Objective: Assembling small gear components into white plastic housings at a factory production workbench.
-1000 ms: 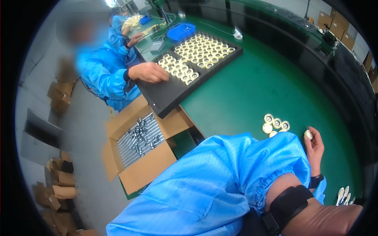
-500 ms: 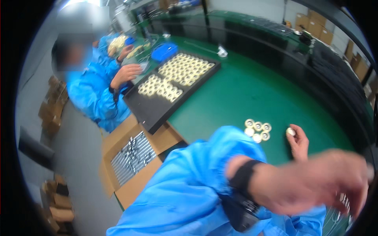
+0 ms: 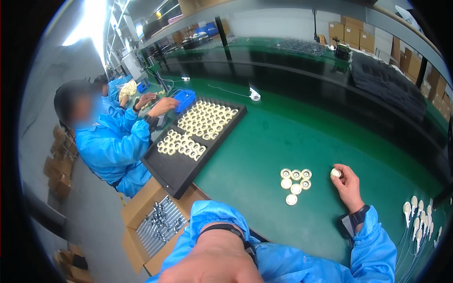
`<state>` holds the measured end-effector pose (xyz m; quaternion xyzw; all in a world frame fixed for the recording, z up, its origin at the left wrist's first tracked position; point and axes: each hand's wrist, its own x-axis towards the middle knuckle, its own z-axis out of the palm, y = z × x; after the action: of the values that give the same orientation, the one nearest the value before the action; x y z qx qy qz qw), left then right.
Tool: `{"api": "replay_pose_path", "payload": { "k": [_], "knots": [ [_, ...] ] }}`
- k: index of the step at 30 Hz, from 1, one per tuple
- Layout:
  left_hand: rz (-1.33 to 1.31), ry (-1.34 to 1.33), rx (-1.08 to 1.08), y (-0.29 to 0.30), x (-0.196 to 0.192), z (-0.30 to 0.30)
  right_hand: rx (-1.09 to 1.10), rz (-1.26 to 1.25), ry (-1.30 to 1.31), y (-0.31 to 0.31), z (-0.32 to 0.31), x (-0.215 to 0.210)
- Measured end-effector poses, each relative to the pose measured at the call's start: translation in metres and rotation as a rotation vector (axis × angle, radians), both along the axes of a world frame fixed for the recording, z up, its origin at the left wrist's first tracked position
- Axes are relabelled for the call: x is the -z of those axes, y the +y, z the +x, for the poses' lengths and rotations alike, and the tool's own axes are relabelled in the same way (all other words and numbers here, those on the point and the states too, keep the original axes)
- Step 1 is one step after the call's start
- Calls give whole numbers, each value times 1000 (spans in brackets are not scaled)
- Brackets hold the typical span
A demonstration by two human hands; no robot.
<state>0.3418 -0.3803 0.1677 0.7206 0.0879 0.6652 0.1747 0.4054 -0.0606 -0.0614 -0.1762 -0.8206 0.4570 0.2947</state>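
My right hand pinches a small cream disc between thumb and fingers, just above the green table. To its left lies a loose cluster of cream toothed discs; some show a dark ringed centre, others a plain pale face. My left hand is close and low at the bottom edge, with its back and wrist showing. Its fingers fall outside the picture, so whether it holds anything is hidden. Both wrists carry black bands, and the sleeves are blue.
A black tray holds many similar discs, beside an open carton of metal rods. White pieces on thin cables lie at the right. A co-worker in blue works by a blue bin. A white plug-like piece lies farther back.
My left hand has swung from the right, across in front of my right forearm, back to the lower middle. The view has tilted. My right hand still holds the disc.
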Motion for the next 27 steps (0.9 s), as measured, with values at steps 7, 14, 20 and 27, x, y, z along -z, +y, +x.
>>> {"api": "replay_pose_path", "payload": {
  "k": [7, 14, 20, 27],
  "knots": [
    [117, 52, 212, 60, 5, -70, 12, -25, -2, 2, 2, 1],
    [-771, 708, -1413, 210, 88, -220, -22, 10, -70, -5, -7, -15],
    [-1663, 723, -1809, 300, 152, -345, 3, -53, -75, -4, -2, -11],
    [-1491, 871, -2168, 306, 197, -386, -6, -71, -128, -10, -7, -21]
  ]
}}
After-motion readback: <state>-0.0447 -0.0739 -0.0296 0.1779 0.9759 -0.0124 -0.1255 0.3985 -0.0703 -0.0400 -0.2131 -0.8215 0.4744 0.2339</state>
